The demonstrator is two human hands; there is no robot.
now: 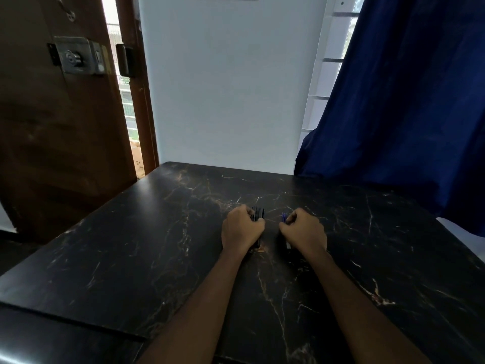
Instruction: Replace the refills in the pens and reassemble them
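Mid-frame on the table (pixel 131 245), my left hand (pixel 242 228) clenches a bundle of dark pens (pixel 258 214), my right hand (pixel 304 229) a few blue refills (pixel 284 218); I judge nothing's opened yet, so next I need to free one pen and unscrew it

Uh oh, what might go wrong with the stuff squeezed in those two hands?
1. The left hand grips several dark pens at once; one may slip and roll across the smooth table.
2. The thin blue pieces in the right hand might bend if squeezed hard.
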